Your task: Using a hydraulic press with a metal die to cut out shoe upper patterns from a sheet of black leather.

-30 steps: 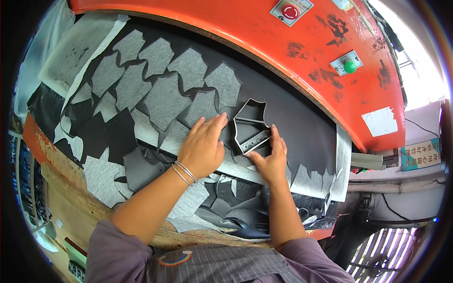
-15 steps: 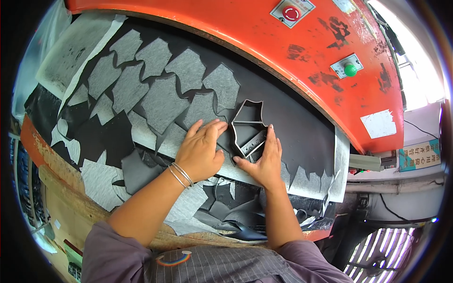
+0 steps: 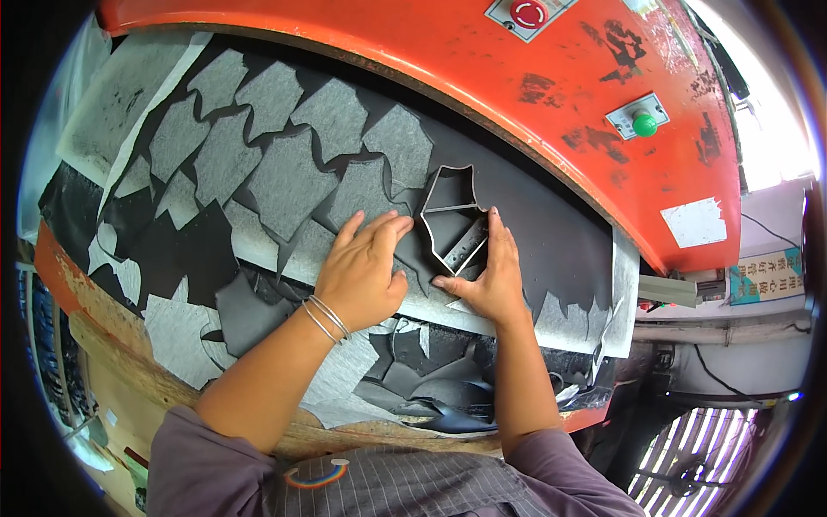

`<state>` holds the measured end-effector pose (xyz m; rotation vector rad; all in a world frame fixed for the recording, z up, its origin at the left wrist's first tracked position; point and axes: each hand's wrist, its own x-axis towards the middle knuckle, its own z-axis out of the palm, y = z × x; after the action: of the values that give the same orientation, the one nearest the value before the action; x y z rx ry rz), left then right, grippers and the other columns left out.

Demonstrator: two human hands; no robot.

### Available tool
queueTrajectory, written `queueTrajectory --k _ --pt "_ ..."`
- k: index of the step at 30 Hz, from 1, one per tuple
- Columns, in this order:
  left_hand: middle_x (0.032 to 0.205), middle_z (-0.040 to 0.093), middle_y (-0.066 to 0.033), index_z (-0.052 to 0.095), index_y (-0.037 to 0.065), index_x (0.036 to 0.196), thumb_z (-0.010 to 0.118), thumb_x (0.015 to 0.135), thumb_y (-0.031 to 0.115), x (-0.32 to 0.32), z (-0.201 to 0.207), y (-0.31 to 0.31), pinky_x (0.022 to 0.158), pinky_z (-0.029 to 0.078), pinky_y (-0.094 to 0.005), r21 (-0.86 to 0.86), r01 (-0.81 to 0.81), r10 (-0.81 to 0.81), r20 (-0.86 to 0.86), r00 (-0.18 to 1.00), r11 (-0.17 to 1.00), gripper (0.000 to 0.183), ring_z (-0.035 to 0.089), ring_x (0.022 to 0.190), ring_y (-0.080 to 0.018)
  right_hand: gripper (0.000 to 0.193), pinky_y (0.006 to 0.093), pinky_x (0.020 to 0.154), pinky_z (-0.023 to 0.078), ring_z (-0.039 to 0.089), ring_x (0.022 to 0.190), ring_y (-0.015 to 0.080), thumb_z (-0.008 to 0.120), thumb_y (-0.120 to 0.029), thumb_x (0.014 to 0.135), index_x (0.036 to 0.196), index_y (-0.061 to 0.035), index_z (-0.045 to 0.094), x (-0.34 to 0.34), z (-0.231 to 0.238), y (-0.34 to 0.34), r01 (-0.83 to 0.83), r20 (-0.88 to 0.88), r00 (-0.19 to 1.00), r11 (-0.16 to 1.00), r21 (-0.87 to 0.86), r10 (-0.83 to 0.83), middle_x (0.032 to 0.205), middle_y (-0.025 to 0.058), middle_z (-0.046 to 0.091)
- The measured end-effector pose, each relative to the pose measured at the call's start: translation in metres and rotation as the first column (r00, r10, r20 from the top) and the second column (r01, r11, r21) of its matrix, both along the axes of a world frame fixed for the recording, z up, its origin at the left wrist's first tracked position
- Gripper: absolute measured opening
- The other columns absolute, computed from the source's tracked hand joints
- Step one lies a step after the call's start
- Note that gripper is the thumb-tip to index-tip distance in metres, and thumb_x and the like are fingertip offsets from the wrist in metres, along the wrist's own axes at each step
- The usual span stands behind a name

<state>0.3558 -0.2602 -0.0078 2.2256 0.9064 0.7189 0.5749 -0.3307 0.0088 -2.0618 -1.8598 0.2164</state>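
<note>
A metal cutting die [image 3: 453, 208] with a wavy-edged outline and inner crossbars stands on a dark sheet [image 3: 551, 250]. My right hand [image 3: 493, 289] grips its near right corner, thumb at the bottom tip and fingers along the right side. My left hand [image 3: 362, 271] lies open, palm down, on grey cut pieces and the pale backing, fingertips just left of the die. Grey fuzzy-faced cut pieces [image 3: 293, 185] lie in rows to the left and beyond my left hand. What is under my left palm is hidden.
An orange machine beam [image 3: 534, 112] arches over the far side, with a red button [image 3: 528, 13] and a green button [image 3: 643, 126]. Dark and grey scraps [image 3: 439, 392] lie along the near edge. A pale sheet [image 3: 129, 95] lies at the far left.
The die has shifted slightly right against the cut pieces, with my right hand on it. My left hand stays palm down beside it. The whole view has tilted a little.
</note>
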Motion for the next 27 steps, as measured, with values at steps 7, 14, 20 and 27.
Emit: queueTrajectory --k 7,14,20,27 --pt "0.131 0.053 -0.0151 0.037 -0.002 0.129 0.058 0.075 0.01 0.001 0.002 0.003 0.113 0.022 -0.0466 0.002 -0.004 0.004 0.005 1.0 1.0 0.059 0.044 0.13 -0.0262 0.127 0.0495 0.11 0.027 0.04 0.131 0.0397 0.084 -0.059 0.047 0.141 0.0078 0.029 0.0 -0.001 0.002 -0.009 0.039 0.999 1.0 0.011 0.008 0.138 0.0277 0.042" --pt "0.13 0.055 -0.0143 0.037 -0.002 0.128 0.058 0.074 0.01 0.0 0.003 0.001 0.113 0.022 -0.0467 -0.001 0.01 -0.01 -0.027 1.0 1.0 0.059 0.044 0.13 -0.0264 0.122 0.0485 0.112 0.025 0.039 0.132 0.0381 0.084 -0.056 0.05 0.14 0.007 0.031 -0.001 0.007 0.002 -0.014 0.004 1.0 1.0 -0.014 0.014 0.139 0.0261 0.042" --pt "0.131 0.055 -0.014 0.035 -0.002 0.13 0.057 0.075 0.012 0.001 0.006 -0.002 0.113 0.021 -0.0466 0.0 0.011 -0.011 -0.011 1.0 1.0 0.061 0.045 0.128 -0.0282 0.124 0.048 0.112 0.024 0.035 0.134 0.0387 0.083 -0.058 0.05 0.141 0.0065 0.029 -0.003 0.014 -0.003 -0.002 0.036 0.999 1.0 0.012 0.001 0.141 0.0266 0.04" --pt "0.109 0.065 -0.0149 0.061 0.002 0.111 0.06 0.086 0.012 -0.064 0.074 0.048 0.092 0.046 -0.0337 -0.07 -0.284 0.289 0.377 0.88 0.956 0.028 0.062 0.106 -0.0261 0.092 0.0436 0.111 0.024 0.034 0.133 0.0342 0.079 -0.034 0.073 0.142 0.0046 0.031 0.003 0.081 -0.03 0.3 -0.256 0.951 0.699 0.649 -0.171 0.141 0.0213 0.037"
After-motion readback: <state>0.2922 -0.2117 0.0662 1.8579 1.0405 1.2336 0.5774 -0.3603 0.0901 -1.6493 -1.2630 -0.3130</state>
